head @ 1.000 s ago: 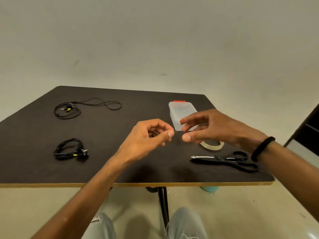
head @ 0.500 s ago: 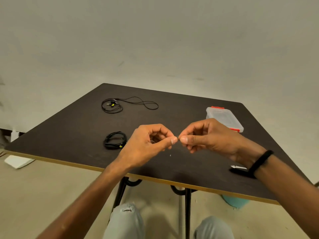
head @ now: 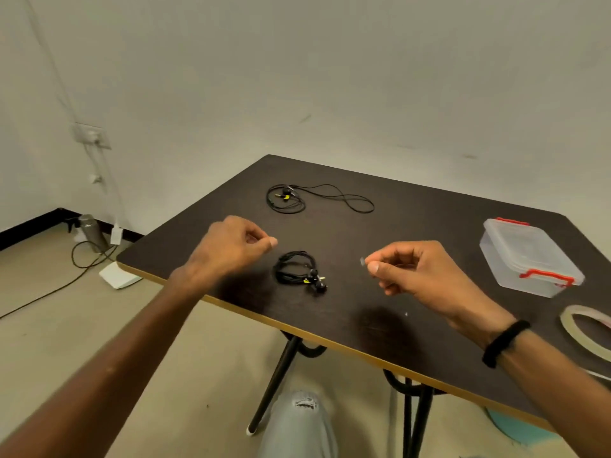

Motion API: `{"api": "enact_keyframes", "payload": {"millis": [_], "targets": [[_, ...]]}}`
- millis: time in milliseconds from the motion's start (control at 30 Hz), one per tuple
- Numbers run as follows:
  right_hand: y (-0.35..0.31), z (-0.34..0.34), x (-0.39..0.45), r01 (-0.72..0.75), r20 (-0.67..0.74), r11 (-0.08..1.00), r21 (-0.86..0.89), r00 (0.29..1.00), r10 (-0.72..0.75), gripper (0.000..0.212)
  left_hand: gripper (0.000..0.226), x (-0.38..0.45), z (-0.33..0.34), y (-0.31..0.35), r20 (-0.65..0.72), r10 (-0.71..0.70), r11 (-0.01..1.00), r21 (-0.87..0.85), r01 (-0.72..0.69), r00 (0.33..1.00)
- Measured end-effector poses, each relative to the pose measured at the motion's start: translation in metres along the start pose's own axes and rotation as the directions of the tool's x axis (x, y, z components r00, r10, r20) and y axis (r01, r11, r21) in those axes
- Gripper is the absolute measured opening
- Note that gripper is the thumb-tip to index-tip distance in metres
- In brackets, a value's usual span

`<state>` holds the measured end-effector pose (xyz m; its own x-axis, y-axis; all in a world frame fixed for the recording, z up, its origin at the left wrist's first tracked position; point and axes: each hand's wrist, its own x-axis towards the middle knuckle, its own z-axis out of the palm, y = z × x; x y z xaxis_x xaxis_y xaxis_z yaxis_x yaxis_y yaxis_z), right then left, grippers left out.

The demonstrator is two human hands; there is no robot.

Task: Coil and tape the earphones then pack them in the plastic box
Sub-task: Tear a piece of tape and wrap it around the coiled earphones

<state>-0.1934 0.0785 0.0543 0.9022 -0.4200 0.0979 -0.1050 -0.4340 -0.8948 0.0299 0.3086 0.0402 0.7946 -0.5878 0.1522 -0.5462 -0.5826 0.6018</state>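
The hands, pinched together half a second ago, are now drawn apart, right hand [head: 420,272] pinching a tape strip [head: 362,261], left hand [head: 231,247] clenched on nothing discernible, so taping the coiled earphones [head: 299,272] on the tabletop [head: 413,223] is judged imminent

Dim, soft light; warped edges

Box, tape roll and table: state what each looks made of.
Box: translucent plastic, slightly glossy; the table shows dimly through its walls, and its clips are red, likely plastic too.
Tape roll: pale beige ring, matte, probably paper masking tape, though thin plastic tape cannot be ruled out.
Table: dark brown matte board, seemingly laminate, with a lighter yellowish edge band and black metal-looking legs.
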Motion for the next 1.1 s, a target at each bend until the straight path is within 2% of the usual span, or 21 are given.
{"api": "enact_keyframes", "payload": {"millis": [100,167,300,433,633,733,867,1100], "targets": [[-0.005,0.019,0.018,0.04,-0.054,0.999,-0.005,0.998,-0.04,0.007,0.042,0.009,0.014,-0.002,0.127,-0.001,1.0,0.017,-0.001,0.992],[-0.008,0.029,0.03,0.068,-0.067,0.997,-0.048,0.995,-0.071,0.006,0.045,0.014,0.024,0.0,0.159,0.018,1.0,0.012,-0.02,0.987],[-0.012,0.042,0.051,0.097,-0.057,0.982,-0.165,0.993,-0.108,0.006,0.03,0.023,0.037,0.003,0.15,0.017,1.0,-0.007,-0.016,0.988],[-0.012,0.052,0.067,0.118,-0.059,0.971,-0.209,0.989,-0.133,0.007,0.013,0.026,0.043,0.004,0.156,-0.023,0.998,-0.046,0.031,0.988],[-0.011,0.064,0.072,0.175,-0.102,0.933,-0.314,0.971,-0.217,0.006,0.009,0.025,0.035,0.002,0.133,-0.007,0.982,-0.185,0.031,0.991],[-0.016,0.066,0.069,0.238,-0.141,0.877,-0.417,0.936,-0.321,0.009,0.011,0.023,0.03,0.005,0.129,0.039,0.939,-0.344,0.008,0.991],[-0.023,0.068,0.063,0.361,-0.092,0.716,-0.598,0.856,-0.509,0.013,0.014,0.016,0.027,0.014,0.091,0.135,0.864,-0.498,-0.073,0.987],[-0.028,0.06,0.047,0.349,-0.049,0.564,-0.748,0.819,-0.572,0.016,0.013,0.006,0.024,0.04,-0.022,0.229,0.857,-0.469,-0.212,0.973]]}}
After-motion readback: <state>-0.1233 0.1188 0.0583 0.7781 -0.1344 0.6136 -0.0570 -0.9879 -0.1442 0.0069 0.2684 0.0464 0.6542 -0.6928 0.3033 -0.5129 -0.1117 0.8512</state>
